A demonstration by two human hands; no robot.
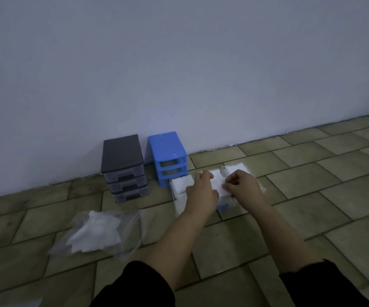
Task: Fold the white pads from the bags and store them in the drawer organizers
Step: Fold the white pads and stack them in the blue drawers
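**Both hands on a white pad, floor by the organizers**

Dim room, plain pale wall [179, 63], floor of beige-olive tiles [312, 196] w/ dark grout. Person works on the floor; both forearms reach fwd, black sleeves [134, 286] at bottom edge.

Against the wall: dark grey drawer organizer [123, 167], three clear drawers all pushed in. Just beside it on the right, blue drawer organizer [168, 156], smaller; its two visible front slots look open, w/o drawers in them.

In front of the blue unit, on a clear plastic sheet or bag [254, 173] lying flat: folded white pad [182, 183] at left, another white pad [234, 169] at the far right end. Between them, the white pad being handled [217, 181].

Left hand [202, 189]: fingers curled down over the pad's left part, fingertips at its far edge; looks like it grips it. Right hand [243, 185]: thumb + fingers bent, pinching the pad's right edge. Hands nearly touching.

A small blue thing [223, 207] shows under the wrists, mostly hidden; can't tell what it is.

Near left, well apart from the hands: clear plastic bag [103, 231] w/ a heap of unfolded white pads inside, flat on the tiles.
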